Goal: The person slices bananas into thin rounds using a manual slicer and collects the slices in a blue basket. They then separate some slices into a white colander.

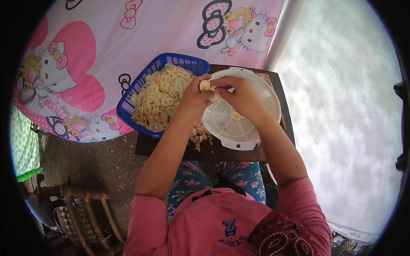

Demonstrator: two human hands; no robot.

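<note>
Both hands meet above the left part of a white plastic strainer basket (269,92). My left hand (197,96) holds thin pale banana slices (205,85) between thumb and fingers. The fingertips of my right hand (233,91) pinch at the same slices from the other side. One round slice (236,116) lies on the mesh bottom of the strainer. To the left, a blue plastic basket (128,120) is heaped with banana slices (160,92). Small brownish scraps (200,136) lie on the table between the two containers, partly under my left wrist.
The dark wooden table (237,156) has its near edge just before my knees. A pink patterned cloth (109,48) hangs behind and to the left. A whitish sheet (346,121) hangs at the right. A bamboo or wooden frame (86,195) stands at the lower left on the bare floor (96,163).
</note>
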